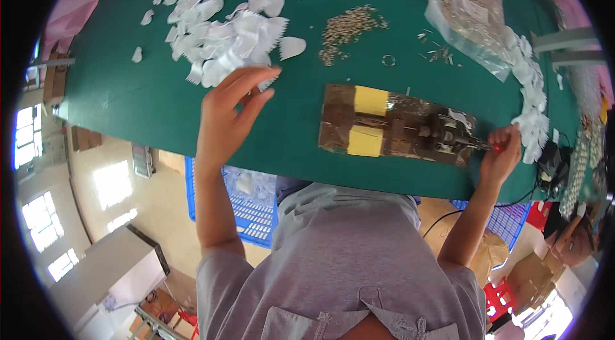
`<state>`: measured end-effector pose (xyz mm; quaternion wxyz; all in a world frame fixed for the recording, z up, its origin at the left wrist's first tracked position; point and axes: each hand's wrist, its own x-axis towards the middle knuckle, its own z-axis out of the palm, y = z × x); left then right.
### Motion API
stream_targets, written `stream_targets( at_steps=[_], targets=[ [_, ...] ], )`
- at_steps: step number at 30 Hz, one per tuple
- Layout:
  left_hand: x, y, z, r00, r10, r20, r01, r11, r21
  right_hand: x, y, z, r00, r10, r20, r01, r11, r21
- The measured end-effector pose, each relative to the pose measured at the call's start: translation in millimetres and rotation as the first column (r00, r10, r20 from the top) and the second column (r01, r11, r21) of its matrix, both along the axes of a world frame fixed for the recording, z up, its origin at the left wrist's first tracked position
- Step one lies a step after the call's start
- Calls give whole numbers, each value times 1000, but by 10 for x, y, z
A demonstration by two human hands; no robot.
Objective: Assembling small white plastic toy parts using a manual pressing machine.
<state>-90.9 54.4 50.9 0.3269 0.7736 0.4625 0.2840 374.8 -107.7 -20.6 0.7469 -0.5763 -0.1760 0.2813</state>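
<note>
My left hand (232, 109) is at the near edge of a pile of white toothed pieces (246, 39). Its thumb and forefinger curve around a small white piece (264, 84), partly covered by the fingers. My right hand (503, 155) is closed around the red-tipped handle (496, 147) of a metal toggle clamp (451, 135). The clamp sits on the right end of a brown fixture board (410, 146). Two yellow pads (371, 101) lie on the board's left part, one on each side of a narrow metal strip.
Beyond the fixture lies a heap of small tan parts (349, 29), beside a ring (388, 60) and scattered pins (441, 54). Clear bags of parts (464, 10) lie at the far side. More white pieces (532, 100) line the right. A blue crate (253, 212) stands below the table edge.
</note>
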Motion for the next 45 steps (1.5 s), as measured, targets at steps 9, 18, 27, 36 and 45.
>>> stream_targets(
  at_steps=[9, 18, 27, 36, 45],
  targets=[
    [286, 809, -183, 892, -314, -325, 335, 942, 10, -8, 283, 245, 834, 309, 457, -68, 880, -469],
    [504, -298, 306, 952, -167, 256, 234, 936, -262, -83, 1145, 295, 384, 603, 699, -264, 798, -542],
    [901, -649, -419, 957, -283, 67, 247, 913, 326, -82, 1364, 200, 253, 744, 618, -204, 665, -718],
    [940, -619, -405, 994, -64, 89, 33, 950, 309, -279, 1242, 128, 105, 597, 795, -138, 801, -583],
    [893, -701, -503, 997, -54, 59, 33, 951, 306, -376, 1139, 346, 360, 666, 653, -429, 740, -518]
  ],
)
